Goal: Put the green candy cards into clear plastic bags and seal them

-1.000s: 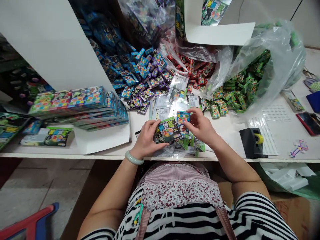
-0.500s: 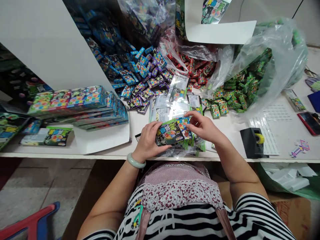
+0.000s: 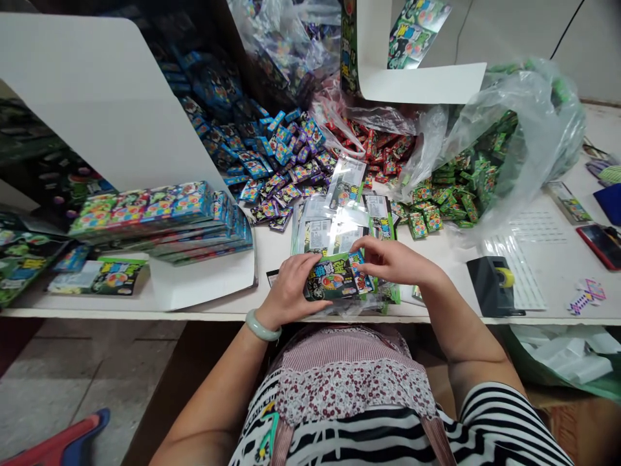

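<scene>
My left hand, with a pale bangle at its wrist, grips the left end of a black and green printed packet. A row of small blue boxes shows at the packet's right end, partly inside as far as I can tell. There my right hand has its curled fingertips against the blue boxes. Beneath and behind both hands lies a pile of flat clear-and-printed packets, with more green-edged ones under the held packet.
Loose blue boxes, purple boxes, red boxes and green boxes are heaped at the back. Stacked box rows stand at left on a white carton flap. A tape dispenser and phone lie at right.
The camera view has shifted slightly, so the scene sits lower. My right fingers have moved in closer over the blue boxes, and less of the boxes shows beside the packet.
</scene>
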Available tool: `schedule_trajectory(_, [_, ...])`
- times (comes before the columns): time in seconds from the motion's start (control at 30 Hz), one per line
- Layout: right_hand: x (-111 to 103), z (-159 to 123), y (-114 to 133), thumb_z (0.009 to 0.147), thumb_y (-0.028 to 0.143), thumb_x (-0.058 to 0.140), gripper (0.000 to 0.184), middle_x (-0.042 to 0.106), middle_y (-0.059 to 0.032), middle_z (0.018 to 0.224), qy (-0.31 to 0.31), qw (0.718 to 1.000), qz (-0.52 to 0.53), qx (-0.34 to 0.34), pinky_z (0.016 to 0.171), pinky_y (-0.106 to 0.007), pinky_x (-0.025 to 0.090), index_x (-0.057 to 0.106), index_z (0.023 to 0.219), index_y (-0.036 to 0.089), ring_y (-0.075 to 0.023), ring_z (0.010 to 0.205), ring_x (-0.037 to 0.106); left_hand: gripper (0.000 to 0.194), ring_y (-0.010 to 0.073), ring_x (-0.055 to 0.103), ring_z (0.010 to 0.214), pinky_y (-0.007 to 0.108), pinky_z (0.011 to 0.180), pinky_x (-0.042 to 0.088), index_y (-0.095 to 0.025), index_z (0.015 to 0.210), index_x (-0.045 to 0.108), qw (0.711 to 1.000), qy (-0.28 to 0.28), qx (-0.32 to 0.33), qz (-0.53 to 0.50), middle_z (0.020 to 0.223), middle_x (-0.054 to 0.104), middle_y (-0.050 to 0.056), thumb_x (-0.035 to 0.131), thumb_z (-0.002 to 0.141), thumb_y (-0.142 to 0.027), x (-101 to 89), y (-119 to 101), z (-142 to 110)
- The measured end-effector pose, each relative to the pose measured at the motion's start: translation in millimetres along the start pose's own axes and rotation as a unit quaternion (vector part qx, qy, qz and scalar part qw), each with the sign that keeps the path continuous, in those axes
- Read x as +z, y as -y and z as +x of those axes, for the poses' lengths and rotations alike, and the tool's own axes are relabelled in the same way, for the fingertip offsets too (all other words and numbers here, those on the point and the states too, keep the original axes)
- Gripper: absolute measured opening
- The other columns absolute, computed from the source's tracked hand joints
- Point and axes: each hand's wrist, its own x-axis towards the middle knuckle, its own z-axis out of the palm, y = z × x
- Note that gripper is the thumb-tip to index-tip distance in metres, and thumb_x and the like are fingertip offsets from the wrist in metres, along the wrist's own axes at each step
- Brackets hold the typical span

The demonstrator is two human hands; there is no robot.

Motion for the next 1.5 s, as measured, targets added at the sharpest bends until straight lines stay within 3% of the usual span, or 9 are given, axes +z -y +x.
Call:
schedule_trajectory(0.2, [23.7, 3.6, -1.2, 0.088, 0.033, 0.067, 0.036, 0.066, -0.0038, 0.096, -0.164, 0.985, 0.046, 0.009, 0.070, -0.030, 0.048, 0.060, 0.123, 0.026, -0.0173, 0.086, 0.062, 0.091, 0.0339, 0.057, 0.117, 0.054, 0.100, 0.051, -0.019, 0.141, 0.038, 0.995, -0.073, -0.073, -0.013, 0.126, 0.056, 0.016, 0.082, 0.069, -0.054, 8.7, -5.5, 0.4])
schedule_trajectory(0.37, [37.4, -7.0, 5.0, 0.086, 0.028, 0.067, 0.046, 0.068, -0.0042, 0.110, -0.115, 0.992, 0.053, 0.019, 0.067, -0.031, 0.050, 0.055, 0.130, 0.030, -0.0174, 0.086, 0.063, 0.091, 0.0312, 0.061, 0.113, 0.051, 0.096, 0.055, -0.020, 0.133, 0.040, 0.981, -0.093, -0.151, -0.080, 0.122, 0.056, 0.012, 0.086, 0.063, -0.054, 16.1, -21.8, 9.2])
schedule_trajectory(0.5, [25.6, -12.3, 3.3, 0.087, 0.023, 0.061, 0.034, 0.068, -0.0013, 0.099, -0.111, 0.993, 0.039, 0.032, 0.063, -0.028, 0.046, 0.060, 0.121, 0.027, -0.0113, 0.069, 0.056, 0.051, 0.0234, 0.068, 0.107, 0.041, 0.089, 0.060, -0.024, 0.131, 0.040, 0.936, -0.092, -0.195, -0.278, 0.120, 0.062, 0.011, 0.065, 0.090, -0.042, 30.8, -35.2, 13.4])
schedule_trajectory(0.6, [28.2, -16.0, -4.5, 0.086, 0.028, 0.065, 0.036, 0.064, 0.0009, 0.087, -0.115, 0.991, 0.048, 0.044, 0.061, -0.028, 0.044, 0.058, 0.122, 0.028, -0.0109, 0.064, 0.053, 0.055, 0.0224, 0.069, 0.106, 0.039, 0.085, 0.062, -0.028, 0.144, 0.031, 0.906, -0.103, -0.198, -0.359, 0.119, 0.065, 0.011, 0.057, 0.095, -0.033, 39.8, -40.0, 8.2])
schedule_trajectory(0.73, [66.1, -18.6, -19.4, 0.080, 0.035, 0.073, 0.052, 0.061, 0.0017, 0.086, -0.245, 0.956, 0.154, 0.055, 0.064, -0.030, 0.046, 0.048, 0.125, 0.029, -0.0123, 0.067, 0.055, 0.067, 0.0242, 0.069, 0.111, 0.043, 0.089, 0.063, -0.033, 0.151, 0.025, 0.900, -0.094, -0.205, -0.373, 0.129, 0.062, 0.012, 0.058, 0.093, -0.034, 41.6, -37.5, -6.3])
schedule_trajectory(0.9, [110.6, -22.1, -25.8, 0.080, 0.043, 0.069, 0.033, 0.064, -0.0010, 0.093, -0.342, 0.909, 0.229, 0.070, 0.070, -0.032, 0.051, 0.054, 0.105, 0.027, -0.0148, 0.076, 0.061, 0.063, 0.0239, 0.067, 0.113, 0.042, 0.091, 0.062, -0.032, 0.149, 0.033, 0.901, -0.058, -0.206, -0.377, 0.130, 0.063, 0.011, 0.061, 0.092, -0.036, 39.3, -29.3, -21.1])
schedule_trajectory(1.2, [77.5, -18.8, -21.2, 0.086, 0.038, 0.065, 0.018, 0.064, -0.0030, 0.093, -0.237, 0.948, 0.210, 0.020, 0.073, -0.030, 0.050, 0.056, 0.087, 0.023, -0.0156, 0.086, 0.062, 0.015, 0.0212, 0.068, 0.109, 0.044, 0.102, 0.054, -0.022, 0.093, 0.064, 0.888, -0.165, -0.232, -0.361, 0.105, 0.072, 0.006, 0.062, 0.093, -0.036, 30.2, -31.1, -4.4])
schedule_trajectory(1.37, [68.7, -15.1, -13.6, 0.084, 0.034, 0.066, 0.016, 0.064, -0.0033, 0.092, -0.212, 0.957, 0.196, 0.025, 0.069, -0.030, 0.051, 0.060, 0.095, 0.024, -0.0165, 0.089, 0.062, 0.023, 0.0179, 0.072, 0.094, 0.039, 0.089, 0.060, -0.023, 0.112, 0.063, 0.884, -0.174, -0.225, -0.372, 0.098, 0.073, 0.004, 0.064, 0.092, -0.034, 19.3, -32.9, 5.3])
schedule_trajectory(1.5, [65.4, -17.6, -4.4, 0.083, 0.033, 0.068, 0.013, 0.064, -0.0047, 0.098, -0.189, 0.971, 0.142, -0.025, 0.068, -0.030, 0.052, 0.060, 0.084, 0.023, -0.0171, 0.093, 0.061, 0.016, 0.0181, 0.069, 0.093, 0.039, 0.091, 0.059, -0.021, 0.091, 0.069, 0.903, -0.151, -0.172, -0.364, 0.093, 0.073, 0.005, 0.071, 0.087, -0.037, 11.8, -33.6, 7.2])
